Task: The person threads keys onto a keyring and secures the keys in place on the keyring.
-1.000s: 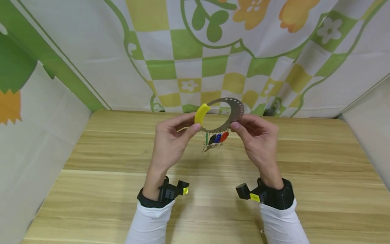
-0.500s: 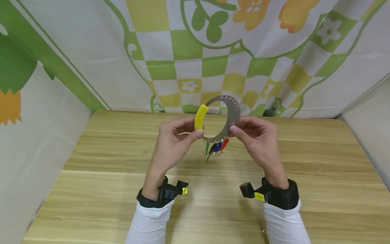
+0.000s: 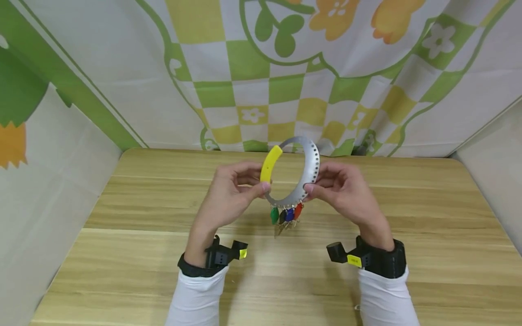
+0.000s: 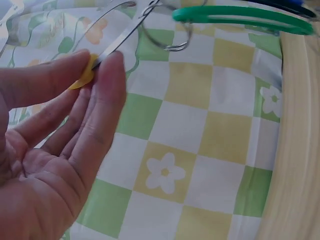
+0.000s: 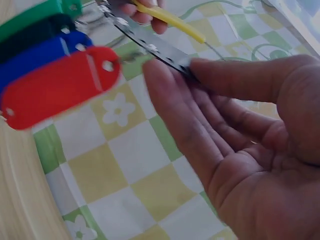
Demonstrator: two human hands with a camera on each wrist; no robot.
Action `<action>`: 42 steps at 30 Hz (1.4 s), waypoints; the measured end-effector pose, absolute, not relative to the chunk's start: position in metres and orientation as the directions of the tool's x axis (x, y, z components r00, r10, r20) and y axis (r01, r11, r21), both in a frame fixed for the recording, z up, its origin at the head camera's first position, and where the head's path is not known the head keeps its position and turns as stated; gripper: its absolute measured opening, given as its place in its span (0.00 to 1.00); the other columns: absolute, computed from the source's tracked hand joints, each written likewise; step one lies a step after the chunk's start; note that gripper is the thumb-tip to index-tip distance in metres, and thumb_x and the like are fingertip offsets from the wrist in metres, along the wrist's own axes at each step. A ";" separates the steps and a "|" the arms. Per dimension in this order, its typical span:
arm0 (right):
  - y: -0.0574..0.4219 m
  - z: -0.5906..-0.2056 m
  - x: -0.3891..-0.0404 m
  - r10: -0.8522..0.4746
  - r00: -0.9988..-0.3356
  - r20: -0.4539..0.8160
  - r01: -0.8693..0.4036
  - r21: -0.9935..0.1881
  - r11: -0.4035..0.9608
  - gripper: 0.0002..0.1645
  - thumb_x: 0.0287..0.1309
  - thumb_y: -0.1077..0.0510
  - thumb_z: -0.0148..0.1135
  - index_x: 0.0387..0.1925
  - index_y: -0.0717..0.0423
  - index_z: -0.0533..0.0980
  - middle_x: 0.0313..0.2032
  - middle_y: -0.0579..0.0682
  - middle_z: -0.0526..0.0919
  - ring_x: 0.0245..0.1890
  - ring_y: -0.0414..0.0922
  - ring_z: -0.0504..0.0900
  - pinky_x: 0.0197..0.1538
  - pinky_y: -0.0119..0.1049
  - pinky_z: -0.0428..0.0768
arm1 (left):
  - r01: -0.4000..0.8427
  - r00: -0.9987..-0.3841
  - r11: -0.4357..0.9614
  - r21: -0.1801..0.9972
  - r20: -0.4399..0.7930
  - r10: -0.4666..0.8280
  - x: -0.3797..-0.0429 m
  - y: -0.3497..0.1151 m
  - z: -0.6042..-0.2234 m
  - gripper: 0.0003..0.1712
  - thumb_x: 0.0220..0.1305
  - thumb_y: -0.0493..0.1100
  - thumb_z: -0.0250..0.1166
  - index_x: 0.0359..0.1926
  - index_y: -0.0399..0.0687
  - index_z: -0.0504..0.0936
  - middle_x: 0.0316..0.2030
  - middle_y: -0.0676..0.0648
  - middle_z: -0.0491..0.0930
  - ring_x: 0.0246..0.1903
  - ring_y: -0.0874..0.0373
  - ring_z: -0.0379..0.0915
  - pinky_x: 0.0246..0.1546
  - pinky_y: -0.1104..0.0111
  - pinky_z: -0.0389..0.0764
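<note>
Both hands hold up a large flat metal key ring (image 3: 311, 156) with small holes along its band and a yellow grip (image 3: 271, 165). My left hand (image 3: 226, 197) pinches it at the grip's lower end, between thumb and fingers. On the other side, the thumb and fingers of my right hand (image 3: 350, 194) pinch the perforated band. From the ring's lower edge hang a green key tag (image 3: 275, 215), a black key tag (image 5: 37, 37), a blue key tag (image 5: 45, 57) and a red key tag (image 5: 62, 87). Thin metal pieces dangle below them.
A light wooden table (image 3: 408, 217) lies under the hands. Behind it hangs a green, yellow and white checked curtain (image 3: 285, 88) with flower prints. White cloth walls (image 3: 61, 181) stand at the sides. Each wrist wears a black strap (image 3: 383, 258) with a small camera.
The key ring has come down a little and tilted, so its band now shows brighter. The tags have swung and spread, the green one turning its face. Both hands keep their hold.
</note>
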State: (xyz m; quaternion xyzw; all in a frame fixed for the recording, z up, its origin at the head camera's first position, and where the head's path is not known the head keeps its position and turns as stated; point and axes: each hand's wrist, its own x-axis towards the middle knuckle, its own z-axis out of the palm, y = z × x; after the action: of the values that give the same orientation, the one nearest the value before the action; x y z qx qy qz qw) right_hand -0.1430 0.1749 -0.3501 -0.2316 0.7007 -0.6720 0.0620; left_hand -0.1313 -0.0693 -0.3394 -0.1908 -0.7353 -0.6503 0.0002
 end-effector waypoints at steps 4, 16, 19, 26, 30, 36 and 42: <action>0.175 -0.354 -0.144 -0.468 -0.879 0.090 -0.112 -0.994 0.019 0.18 0.50 0.65 0.62 0.44 0.69 0.72 0.35 0.64 0.79 0.31 0.58 0.81 0.36 0.48 0.77 | 0.231 -0.932 0.153 0.961 0.174 0.317 -0.133 -0.072 -0.342 0.16 0.52 0.33 0.65 0.45 0.43 0.79 0.33 0.44 0.79 0.30 0.53 0.78 0.30 0.62 0.77; 0.174 -0.369 -0.154 -0.543 -0.839 -0.040 -0.003 -0.997 0.077 0.15 0.54 0.67 0.58 0.44 0.71 0.70 0.36 0.65 0.79 0.35 0.60 0.80 0.39 0.52 0.76 | 0.079 -0.944 0.197 0.977 0.010 0.329 -0.144 -0.072 -0.360 0.18 0.53 0.31 0.63 0.47 0.37 0.76 0.33 0.41 0.80 0.31 0.50 0.79 0.31 0.62 0.77; 0.174 -0.373 -0.157 -0.543 -0.838 -0.059 0.018 -0.997 0.080 0.15 0.55 0.67 0.57 0.44 0.71 0.70 0.36 0.65 0.79 0.34 0.61 0.80 0.40 0.54 0.75 | 0.049 -0.951 0.203 0.978 -0.017 0.310 -0.147 -0.071 -0.364 0.18 0.53 0.31 0.63 0.47 0.36 0.76 0.33 0.41 0.79 0.30 0.50 0.79 0.31 0.62 0.77; 0.173 -0.381 -0.163 -0.488 -0.866 -0.108 0.084 -0.994 0.071 0.15 0.56 0.67 0.56 0.45 0.71 0.69 0.36 0.68 0.77 0.35 0.66 0.78 0.41 0.54 0.74 | -0.015 -0.964 0.209 0.978 -0.070 0.258 -0.153 -0.069 -0.373 0.19 0.53 0.30 0.63 0.49 0.35 0.75 0.36 0.38 0.79 0.30 0.50 0.79 0.31 0.63 0.77; 0.171 -0.385 -0.166 -0.431 -0.893 -0.133 0.117 -0.991 0.063 0.16 0.56 0.68 0.55 0.47 0.72 0.68 0.37 0.69 0.76 0.34 0.64 0.79 0.42 0.54 0.73 | -0.032 -0.970 0.201 0.979 -0.079 0.230 -0.156 -0.067 -0.378 0.20 0.53 0.29 0.62 0.49 0.35 0.75 0.37 0.36 0.78 0.30 0.49 0.79 0.32 0.61 0.77; 0.168 -0.390 -0.169 -0.353 -0.925 -0.138 0.130 -0.990 0.046 0.18 0.56 0.68 0.55 0.48 0.71 0.69 0.39 0.68 0.73 0.35 0.65 0.79 0.43 0.51 0.74 | -0.062 -0.981 0.201 0.978 -0.096 0.167 -0.160 -0.064 -0.386 0.20 0.52 0.28 0.61 0.49 0.34 0.75 0.37 0.39 0.76 0.31 0.49 0.78 0.34 0.60 0.77; 0.165 -0.394 -0.171 -0.303 -0.943 -0.136 0.132 -0.991 0.033 0.21 0.56 0.69 0.55 0.53 0.69 0.69 0.41 0.66 0.69 0.36 0.62 0.79 0.44 0.48 0.74 | -0.051 -0.992 0.200 0.978 -0.073 0.102 -0.162 -0.060 -0.391 0.20 0.52 0.27 0.61 0.49 0.34 0.75 0.37 0.39 0.75 0.33 0.49 0.78 0.34 0.61 0.77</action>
State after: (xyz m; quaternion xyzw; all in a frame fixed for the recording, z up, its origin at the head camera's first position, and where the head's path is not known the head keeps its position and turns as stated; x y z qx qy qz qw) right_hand -0.1708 0.1654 -0.3944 -0.0609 0.7014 -0.6926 0.1568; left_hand -0.1620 -0.0597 -0.3914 -0.0164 -0.7723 -0.6321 -0.0607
